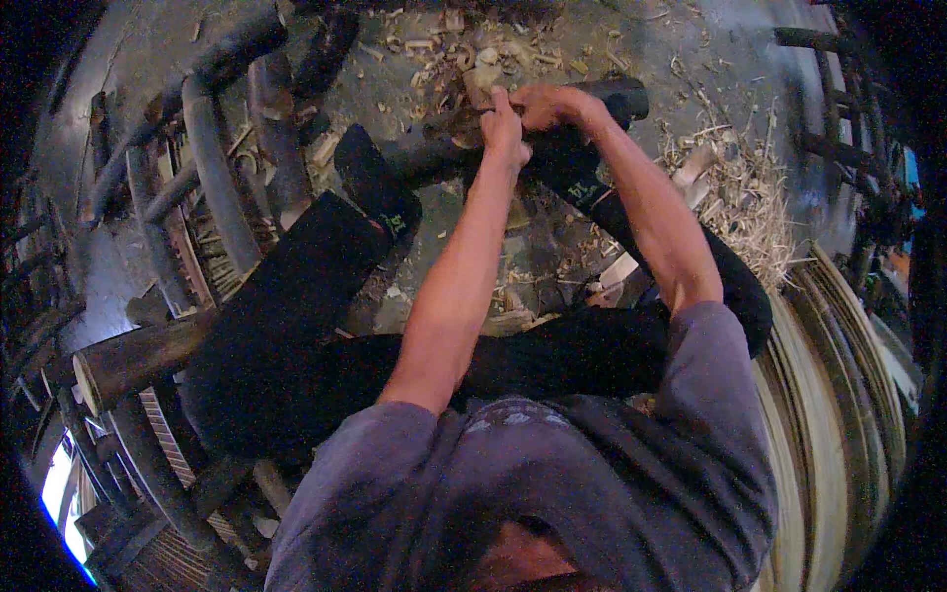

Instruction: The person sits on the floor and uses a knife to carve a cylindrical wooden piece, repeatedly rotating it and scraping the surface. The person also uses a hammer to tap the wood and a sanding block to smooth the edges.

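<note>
On the dark bamboo pole (434, 153) lying across the floor, the left hand (503, 128) is closed around a small tool whose kind I cannot tell, pressed against the pole. The right hand (547, 104) grips the pole just beside it. Beyond the pole, wood shavings (464, 49) litter the ground; on the person's right of it lies pale straw (740, 197).
</note>
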The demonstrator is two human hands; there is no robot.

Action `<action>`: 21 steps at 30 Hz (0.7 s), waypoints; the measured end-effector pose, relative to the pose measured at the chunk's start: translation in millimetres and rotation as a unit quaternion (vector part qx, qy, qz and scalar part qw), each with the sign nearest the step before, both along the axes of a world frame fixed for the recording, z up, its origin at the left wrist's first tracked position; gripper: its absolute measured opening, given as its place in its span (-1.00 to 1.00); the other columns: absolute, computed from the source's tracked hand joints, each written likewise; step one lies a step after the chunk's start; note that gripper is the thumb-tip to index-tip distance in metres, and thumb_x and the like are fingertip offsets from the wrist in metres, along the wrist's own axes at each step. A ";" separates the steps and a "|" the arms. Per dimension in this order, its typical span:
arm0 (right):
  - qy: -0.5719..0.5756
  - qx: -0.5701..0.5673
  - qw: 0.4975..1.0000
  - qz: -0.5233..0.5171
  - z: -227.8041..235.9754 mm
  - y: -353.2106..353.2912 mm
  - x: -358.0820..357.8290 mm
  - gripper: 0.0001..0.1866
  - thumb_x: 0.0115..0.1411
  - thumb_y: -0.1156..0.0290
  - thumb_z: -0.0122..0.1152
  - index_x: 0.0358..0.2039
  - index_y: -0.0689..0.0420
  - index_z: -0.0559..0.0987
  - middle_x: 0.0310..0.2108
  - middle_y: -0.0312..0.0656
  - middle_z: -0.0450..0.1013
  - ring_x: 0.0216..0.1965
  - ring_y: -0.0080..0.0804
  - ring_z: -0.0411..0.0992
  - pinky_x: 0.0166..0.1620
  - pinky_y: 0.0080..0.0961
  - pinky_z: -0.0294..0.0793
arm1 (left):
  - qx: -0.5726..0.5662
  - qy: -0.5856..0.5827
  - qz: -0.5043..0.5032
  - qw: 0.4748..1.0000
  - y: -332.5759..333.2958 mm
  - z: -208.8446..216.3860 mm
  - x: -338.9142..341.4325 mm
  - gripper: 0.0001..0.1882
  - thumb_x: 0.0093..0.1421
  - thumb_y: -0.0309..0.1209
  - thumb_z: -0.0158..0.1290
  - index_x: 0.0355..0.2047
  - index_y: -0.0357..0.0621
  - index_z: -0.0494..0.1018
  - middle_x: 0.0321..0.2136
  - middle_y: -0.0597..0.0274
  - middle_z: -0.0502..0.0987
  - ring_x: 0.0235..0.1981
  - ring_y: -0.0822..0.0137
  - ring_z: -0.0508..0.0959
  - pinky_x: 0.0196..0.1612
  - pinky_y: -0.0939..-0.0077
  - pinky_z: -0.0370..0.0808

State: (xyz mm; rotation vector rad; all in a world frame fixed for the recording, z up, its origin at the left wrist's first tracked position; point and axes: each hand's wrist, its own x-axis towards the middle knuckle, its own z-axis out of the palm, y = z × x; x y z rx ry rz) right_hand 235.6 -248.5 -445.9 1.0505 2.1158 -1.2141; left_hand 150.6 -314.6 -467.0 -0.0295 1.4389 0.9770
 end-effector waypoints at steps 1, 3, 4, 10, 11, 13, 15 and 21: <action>-0.032 0.003 0.999 0.001 2.6 4.2 1.1 -0.45 -0.07 0.10 0.19 -0.08 0.13 0.47 -0.09 0.01 0.44 -0.09 -0.07 0.42 -0.01 -0.21 0.38 | 0.073 -0.059 -0.017 0.995 -6.0 -3.5 -1.8 -0.04 0.10 0.27 -0.19 0.03 -0.58 0.17 -0.08 -0.19 0.36 -0.21 0.12 0.46 -0.24 0.21 0.40; 0.197 0.008 0.971 -0.137 -16.5 -46.4 5.7 -0.32 -0.02 0.11 0.18 0.13 0.06 0.30 0.08 0.00 0.30 0.11 -0.10 0.26 0.14 -0.27 0.23 | 0.077 0.087 -0.146 0.982 -32.9 -16.6 -21.1 -0.09 0.08 0.27 -0.15 -0.08 -0.56 0.28 -0.18 -0.13 0.41 -0.26 0.16 0.46 -0.30 0.20 0.40; 0.217 -0.015 0.948 -0.235 -11.5 -76.4 -4.0 -0.26 0.02 0.14 0.16 0.21 0.02 0.18 0.15 0.01 0.22 0.18 -0.12 0.17 0.20 -0.31 0.13 | 0.072 0.160 -0.208 0.962 -42.9 -20.8 -34.3 -0.10 0.07 0.28 -0.14 -0.14 -0.55 0.33 -0.23 -0.10 0.44 -0.29 0.19 0.47 -0.33 0.20 0.40; 0.399 0.002 0.758 -0.516 -59.0 -166.9 -85.6 -0.16 0.00 0.51 0.05 0.30 0.06 -0.07 0.16 -0.08 0.17 0.06 -0.39 0.22 0.10 -0.52 0.18 | 0.037 0.352 -0.541 0.763 -47.6 1.6 -102.4 -0.07 -0.10 0.30 0.01 -0.33 -0.61 0.44 -0.31 -0.39 0.48 -0.19 -0.07 0.53 -0.12 0.18 0.40; 0.405 -0.010 0.712 -0.574 -56.7 -166.3 -105.5 -0.18 0.04 0.46 0.04 0.30 0.06 -0.07 0.17 -0.09 0.16 0.09 -0.37 0.19 0.11 -0.52 0.18 | 0.016 0.349 -0.572 0.742 -36.6 -2.5 -111.8 -0.15 -0.18 0.22 0.13 -0.28 -0.50 0.46 -0.23 -0.30 0.48 -0.14 -0.09 0.50 -0.07 0.19 0.41; 0.406 -0.022 0.606 -0.683 -28.3 -150.8 -147.6 -0.23 0.10 0.37 0.01 0.29 0.06 -0.07 0.19 -0.11 0.13 0.14 -0.33 0.15 0.14 -0.53 0.16 | 0.038 0.395 -0.612 0.684 -16.6 5.1 -120.3 -0.16 -0.23 0.22 0.16 -0.28 -0.45 0.48 -0.24 -0.25 0.50 -0.16 -0.06 0.52 -0.09 0.21 0.42; 0.412 -0.046 0.518 -0.748 -6.6 -147.4 -172.9 -0.27 0.16 0.31 -0.01 0.29 0.06 -0.06 0.20 -0.12 0.10 0.17 -0.30 0.12 0.15 -0.52 0.15 | 0.076 0.414 -0.630 0.653 -1.5 -19.8 -142.9 -0.21 -0.32 0.18 0.25 -0.31 -0.36 0.51 -0.27 -0.11 0.54 -0.21 0.01 0.55 -0.13 0.23 0.45; 0.480 -0.107 0.366 -0.790 -25.9 -138.7 -167.4 -0.38 0.20 0.26 -0.05 0.25 0.08 0.05 0.18 -0.07 0.12 0.18 -0.28 0.09 0.16 -0.44 0.16 | 0.086 0.324 -0.609 0.719 11.8 -16.9 -132.2 -0.24 -0.31 0.13 0.28 -0.30 -0.35 0.51 -0.29 -0.05 0.56 -0.24 0.11 0.57 -0.17 0.24 0.45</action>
